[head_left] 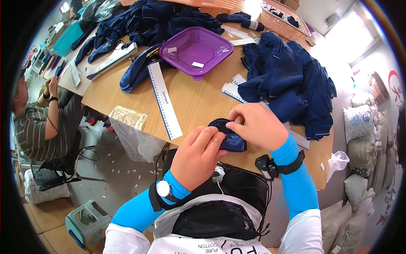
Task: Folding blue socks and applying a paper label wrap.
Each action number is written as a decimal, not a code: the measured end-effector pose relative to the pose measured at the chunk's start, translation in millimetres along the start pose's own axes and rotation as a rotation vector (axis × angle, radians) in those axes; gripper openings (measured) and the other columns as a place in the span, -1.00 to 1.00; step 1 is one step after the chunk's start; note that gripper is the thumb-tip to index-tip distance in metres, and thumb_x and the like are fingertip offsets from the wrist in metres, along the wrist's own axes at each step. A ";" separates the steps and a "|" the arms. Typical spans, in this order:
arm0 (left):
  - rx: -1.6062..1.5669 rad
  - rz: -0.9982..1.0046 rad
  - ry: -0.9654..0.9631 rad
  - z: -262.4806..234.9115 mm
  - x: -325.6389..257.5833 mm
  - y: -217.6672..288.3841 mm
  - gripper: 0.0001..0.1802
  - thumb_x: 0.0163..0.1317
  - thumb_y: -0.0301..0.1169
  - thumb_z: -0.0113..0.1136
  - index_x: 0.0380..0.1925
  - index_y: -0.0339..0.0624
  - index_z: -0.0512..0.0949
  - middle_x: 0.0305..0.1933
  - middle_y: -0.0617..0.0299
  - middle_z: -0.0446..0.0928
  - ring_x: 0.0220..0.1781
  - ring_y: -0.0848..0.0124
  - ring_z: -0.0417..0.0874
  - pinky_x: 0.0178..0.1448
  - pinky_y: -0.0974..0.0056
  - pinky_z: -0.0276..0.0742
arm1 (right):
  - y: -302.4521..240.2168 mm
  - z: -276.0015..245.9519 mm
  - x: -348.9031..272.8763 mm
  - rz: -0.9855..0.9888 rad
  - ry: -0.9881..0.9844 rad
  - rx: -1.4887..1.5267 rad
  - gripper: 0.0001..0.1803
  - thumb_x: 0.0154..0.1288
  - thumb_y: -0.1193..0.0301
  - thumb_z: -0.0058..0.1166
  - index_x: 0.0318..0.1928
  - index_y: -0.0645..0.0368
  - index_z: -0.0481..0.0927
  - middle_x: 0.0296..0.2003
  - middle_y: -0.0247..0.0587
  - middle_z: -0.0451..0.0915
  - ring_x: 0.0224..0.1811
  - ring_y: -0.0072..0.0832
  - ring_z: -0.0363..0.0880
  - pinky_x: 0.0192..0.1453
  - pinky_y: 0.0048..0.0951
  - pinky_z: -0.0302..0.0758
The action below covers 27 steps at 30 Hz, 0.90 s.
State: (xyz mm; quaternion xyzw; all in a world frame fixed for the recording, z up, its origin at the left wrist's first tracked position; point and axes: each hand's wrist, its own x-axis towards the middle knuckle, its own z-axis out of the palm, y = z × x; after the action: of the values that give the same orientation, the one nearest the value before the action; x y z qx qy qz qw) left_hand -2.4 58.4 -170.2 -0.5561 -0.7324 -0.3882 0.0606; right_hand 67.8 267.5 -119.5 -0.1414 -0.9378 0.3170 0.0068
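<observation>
Near the table's front edge I hold a folded navy sock (233, 143) between both hands. My left hand (198, 155) has its fingers closed over the sock's left side. At its upper right, my right hand (260, 126) pinches the fabric between thumb and fingers. Just beyond my right hand lies a big heap of navy socks (289, 78), with white-and-blue paper strips partly under it. A long paper strip (164, 101) lies to the left of my hands. Farther off stands a shallow purple plastic basin (196, 46) with small white labels inside, beside a loose navy sock (137, 72).
More navy socks (148, 21) cover the table's far side. A peach basket (284, 20) stands at the far right. A clear plastic bag (137, 135) hangs off the left edge. A seated co-worker (38, 122) and a stool (86, 222) are at left; sacks (359, 127) line the right.
</observation>
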 end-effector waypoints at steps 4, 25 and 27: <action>-0.029 -0.005 -0.025 -2.9 0.3 -3.2 -0.47 -0.03 -0.49 0.53 0.02 -0.31 0.62 0.14 0.03 0.58 0.17 -0.02 0.64 0.25 0.03 0.61 | 1.4 -2.9 12.1 -0.030 -0.192 0.031 -0.75 0.27 0.32 0.38 -0.20 0.28 0.77 -0.36 0.01 0.77 -0.29 -0.06 0.76 -0.10 -0.14 0.66; 0.007 -0.001 -0.052 4.2 2.9 -13.1 -0.41 0.01 -0.25 0.57 0.10 -0.08 0.66 0.11 0.21 0.61 0.27 0.14 0.57 0.47 -0.14 0.41 | 4.8 14.9 5.8 -0.257 0.042 0.104 -0.92 0.26 0.56 0.26 -0.29 0.35 0.69 -0.41 0.03 0.64 -0.38 -0.06 0.63 -0.27 -0.15 0.48; 0.052 -0.029 -0.074 4.4 6.0 -11.1 -0.40 0.01 -0.22 0.58 0.11 -0.08 0.67 0.10 0.22 0.59 0.40 0.11 0.47 0.50 -0.17 0.30 | 8.3 14.5 3.4 -0.259 0.047 0.130 -0.93 0.25 0.57 0.25 -0.30 0.34 0.69 -0.40 0.04 0.64 -0.34 -0.02 0.63 -0.24 -0.13 0.49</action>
State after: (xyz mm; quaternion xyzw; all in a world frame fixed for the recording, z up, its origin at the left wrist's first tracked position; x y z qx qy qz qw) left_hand -12.7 64.9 -175.7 -0.5574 -0.7521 -0.3489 0.0423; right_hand 65.3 266.2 -136.2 -0.0259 -0.9254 0.3699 0.0786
